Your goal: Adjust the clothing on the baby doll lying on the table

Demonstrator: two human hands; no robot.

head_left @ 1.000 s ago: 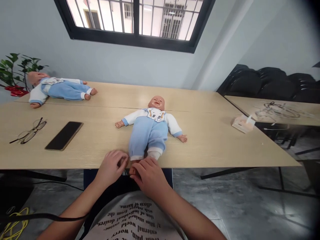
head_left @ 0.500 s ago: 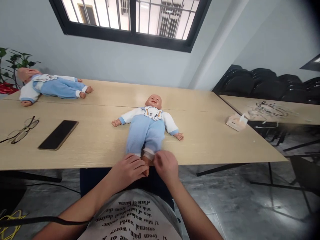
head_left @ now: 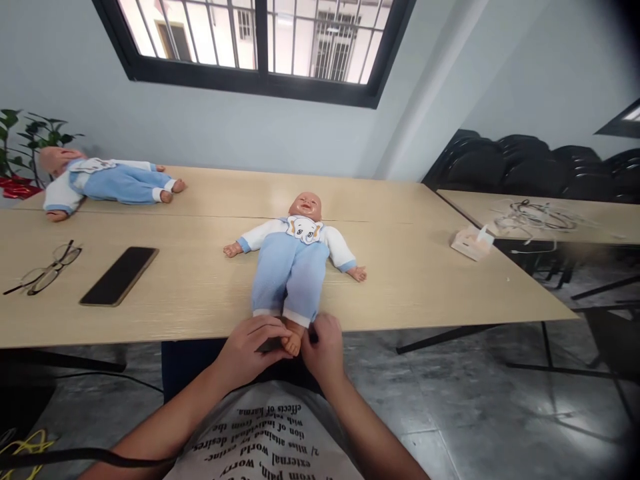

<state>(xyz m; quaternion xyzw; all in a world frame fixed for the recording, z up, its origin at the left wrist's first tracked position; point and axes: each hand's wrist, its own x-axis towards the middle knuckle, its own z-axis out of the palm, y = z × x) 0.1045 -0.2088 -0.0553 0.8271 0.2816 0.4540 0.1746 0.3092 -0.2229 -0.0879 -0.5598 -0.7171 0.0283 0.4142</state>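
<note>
A baby doll (head_left: 291,267) in a white and light blue outfit with an elephant bib lies on its back on the table, head away from me. Its arms are spread and its legs point at me. My left hand (head_left: 253,348) pinches the bare foot (head_left: 293,340) of the leg on the right, with thumb and fingers at its toes. Closed against the other side of that foot and ankle is my right hand (head_left: 324,345); its fingertips are partly hidden. The white trouser cuff (head_left: 299,317) sits just above the ankle. My left hand covers the doll's other foot.
On the table (head_left: 400,280) lie a black phone (head_left: 120,276) and eyeglasses (head_left: 47,270) at the left. A second doll (head_left: 117,180) rests at the back left by a plant (head_left: 37,137). A tissue box (head_left: 473,243) stands right; cables (head_left: 540,217) lie on another table.
The cuff on the right leg now sits straighter, with more of the foot showing below it. My right hand has moved from the cuff down beside the ankle.
</note>
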